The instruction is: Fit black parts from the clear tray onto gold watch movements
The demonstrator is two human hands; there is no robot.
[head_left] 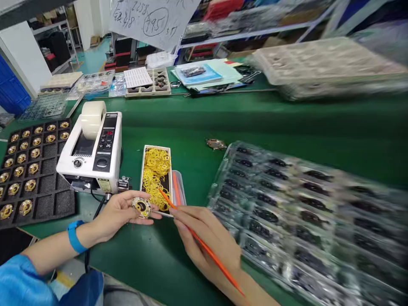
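Left hand (111,216): I see its fingers holding the disc (142,207), face up, just beside the box's near end.
Right hand (207,238): its fingers grip the orange stick (213,256).
Stick tip: over the yellow rings (153,172) in the box (170,165); I cannot tell whether it touches them.
Tape machine (110,165): on the green worktop (149,259), left of the box.
Black tray (44,208): farther left, partly filled with gold discs (30,185).
Clear tray (227,163): on the right, blurred for me.

I count one held orange stick (208,250), one held gold disc (141,207), one tape dispenser (91,165), one tape roll (92,121).
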